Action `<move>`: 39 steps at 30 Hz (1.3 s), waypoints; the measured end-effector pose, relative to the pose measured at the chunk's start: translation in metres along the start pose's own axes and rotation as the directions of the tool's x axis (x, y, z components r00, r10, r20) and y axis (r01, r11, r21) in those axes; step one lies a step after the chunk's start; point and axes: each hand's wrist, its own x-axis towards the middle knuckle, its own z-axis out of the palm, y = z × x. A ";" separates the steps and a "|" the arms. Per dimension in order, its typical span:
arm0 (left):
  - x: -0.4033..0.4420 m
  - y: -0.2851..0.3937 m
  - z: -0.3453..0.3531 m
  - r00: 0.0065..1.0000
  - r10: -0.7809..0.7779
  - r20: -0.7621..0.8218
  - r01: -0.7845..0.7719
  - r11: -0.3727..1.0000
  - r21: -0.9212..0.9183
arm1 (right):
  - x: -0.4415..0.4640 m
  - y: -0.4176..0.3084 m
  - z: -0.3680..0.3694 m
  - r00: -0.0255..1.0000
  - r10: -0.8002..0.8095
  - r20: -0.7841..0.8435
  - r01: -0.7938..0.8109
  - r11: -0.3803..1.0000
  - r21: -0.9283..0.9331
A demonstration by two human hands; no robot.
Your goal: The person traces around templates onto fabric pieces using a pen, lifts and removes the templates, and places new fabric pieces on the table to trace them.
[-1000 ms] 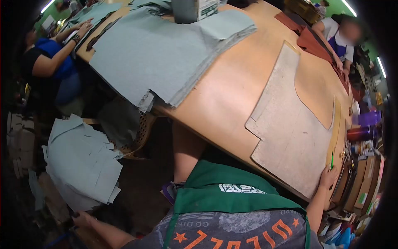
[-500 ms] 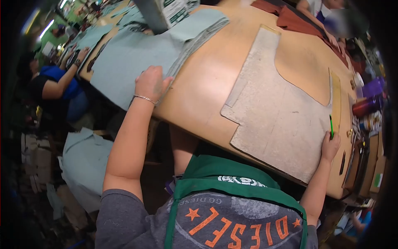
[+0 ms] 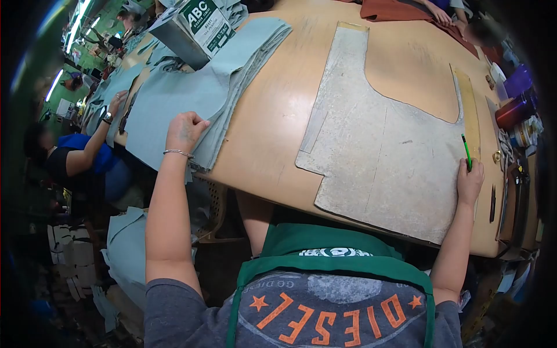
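Observation:
My left hand (image 3: 184, 136), with a bracelet at the wrist, is closed in a pinch at the near right edge of a stack of pale blue-green sheets (image 3: 174, 95). The sheets look like leather or thick cloth, and the fingertips are partly hidden. In my right hand (image 3: 470, 178) is a green pencil (image 3: 466, 151), its dark end pointing up and away from me. That hand rests by the right edge of a large greyish pattern piece (image 3: 394, 168), which lies flat on the table. A curved cut-out shapes the pattern's far side, and yellowish strips edge its ends.
A metal can (image 3: 188, 37) stands on the sheets. Along the tan table's (image 3: 267, 116) right side are a dark red tumbler (image 3: 515, 110), a purple container (image 3: 518, 81) and a dark slim tool (image 3: 492, 204). Reddish-brown material (image 3: 394, 10) lies across the table near another person's hands. Someone works at left.
The view has shifted. My left thumb and fingers have come together at the stack's edge, where the hand lay on top before. My right hand still holds the pencil beside the pattern piece.

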 end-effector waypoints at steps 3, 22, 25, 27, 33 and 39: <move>0.006 -0.003 -0.010 0.995 -0.101 0.010 0.101 0.994 -0.042 | 0.000 0.001 0.000 1.000 0.007 0.009 -0.007 1.000 -0.007; 0.016 -0.017 -0.024 0.994 -0.105 0.035 0.107 0.992 -0.060 | 0.000 -0.002 -0.002 1.000 0.021 0.023 -0.020 0.999 -0.024; 0.022 -0.024 -0.025 0.987 -0.147 0.066 0.154 0.980 -0.124 | 0.000 0.000 0.000 1.000 0.007 0.011 -0.007 1.000 -0.028; 0.024 -0.028 -0.022 0.989 -0.129 0.072 0.143 0.961 -0.238 | 0.001 0.001 0.000 1.000 0.001 0.005 -0.001 1.000 -0.028; 0.019 -0.033 -0.022 0.945 -0.143 -0.295 0.012 0.915 -0.403 | -0.002 -0.003 0.000 0.999 -0.032 -0.029 0.032 0.999 -0.020; 0.003 -0.012 -0.011 0.752 -0.040 -0.658 -0.134 0.968 -0.212 | 0.010 -0.145 -0.020 0.975 -0.158 0.157 0.042 0.822 0.568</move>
